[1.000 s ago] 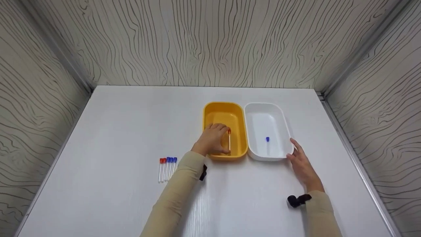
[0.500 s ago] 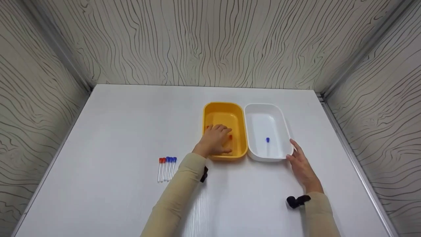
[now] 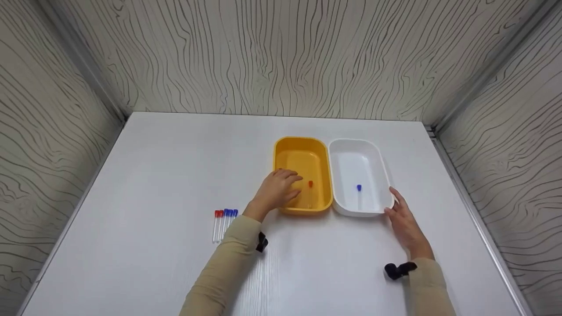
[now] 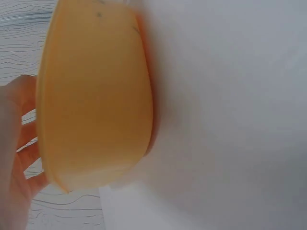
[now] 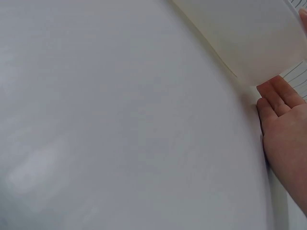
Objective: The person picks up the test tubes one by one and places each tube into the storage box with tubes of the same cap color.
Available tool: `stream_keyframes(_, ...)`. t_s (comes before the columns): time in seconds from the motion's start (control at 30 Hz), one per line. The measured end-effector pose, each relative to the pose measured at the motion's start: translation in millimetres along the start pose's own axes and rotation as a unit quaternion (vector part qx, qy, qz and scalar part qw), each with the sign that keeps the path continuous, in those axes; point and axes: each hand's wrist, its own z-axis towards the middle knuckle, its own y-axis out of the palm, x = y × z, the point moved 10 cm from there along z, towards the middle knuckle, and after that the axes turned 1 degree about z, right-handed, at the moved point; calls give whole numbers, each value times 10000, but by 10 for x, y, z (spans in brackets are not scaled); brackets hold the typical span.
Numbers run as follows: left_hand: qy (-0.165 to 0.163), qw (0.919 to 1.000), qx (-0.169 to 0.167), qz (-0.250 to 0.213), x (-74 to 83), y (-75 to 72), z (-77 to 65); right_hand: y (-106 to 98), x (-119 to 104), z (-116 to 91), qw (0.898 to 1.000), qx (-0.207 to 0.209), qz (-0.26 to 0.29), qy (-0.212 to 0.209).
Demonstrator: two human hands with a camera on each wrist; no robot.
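My left hand [image 3: 276, 188] hovers over the near left part of the yellow bin [image 3: 302, 143], fingers loosely bent and holding nothing. In the bin, to the right of its fingertips, lies a thin clear test tube with a red cap [image 3: 310, 184]. The left wrist view shows the bin's outer wall [image 4: 96, 96] with fingers behind its rim. My right hand [image 3: 406, 224] holds the near right corner of the white bin [image 3: 354, 144], thumb at the rim and other fingers along the outer side. A blue-capped test tube [image 3: 359, 188] lies inside the white bin.
Left of the bins, a row of test tubes with red caps [image 3: 218, 213] and blue caps [image 3: 230, 212] lies on the white table [image 3: 175, 166], partly behind the left forearm. The bins stand side by side. Wood-patterned panels [image 3: 281, 57] enclose the table's back and sides.
My left hand has let go of the red-capped test tube, which now lies in the yellow bin, and has drawn back to the left. The right hand stays at the white bin.
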Motion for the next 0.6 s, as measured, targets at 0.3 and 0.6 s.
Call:
stream_keyframes(0.3,238,9974,582,-363,-168,-256,-271,17,0,-30,9998,-32,-75,155)
stream_keyframes(0.6,193,9949,728,-672,-403,-444,-601,26,-17,-19,10000,-59,-5,71)
